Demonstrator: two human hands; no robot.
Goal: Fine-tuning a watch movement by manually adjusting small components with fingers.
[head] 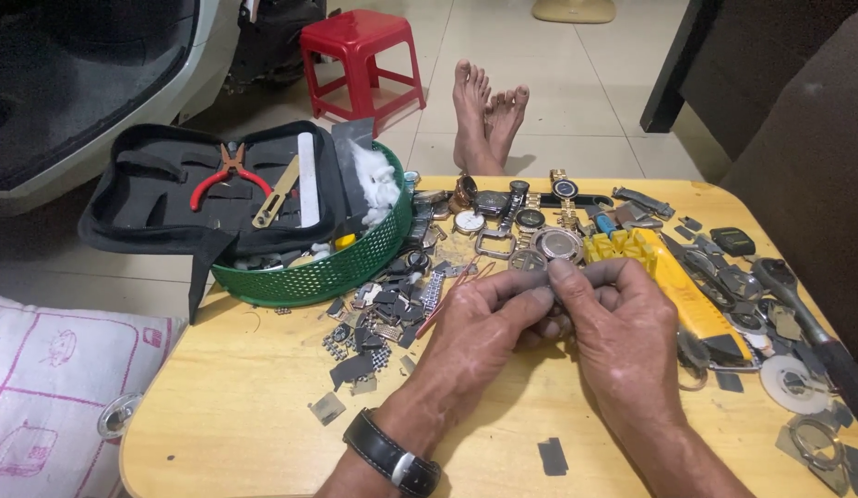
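Note:
My left hand (489, 323) and my right hand (623, 327) meet over the middle of a low wooden table (254, 406). Together they pinch a small dark watch part (560, 304) between thumbs and fingertips; most of it is hidden by the fingers. A black watch strap sits on my left wrist (392, 454). Just beyond the fingertips lies a round watch case with a pale dial (558, 244). Loose metal strap links and dark scraps (383, 318) are scattered to the left of my left hand.
A green basket (327, 267) holds an open black tool case with red pliers (228, 171). Several watches (503, 207) lie at the far edge. A yellow tool (692, 295) and a dark handled tool (816, 337) lie right. A red stool (360, 55) and bare feet (484, 115) are beyond.

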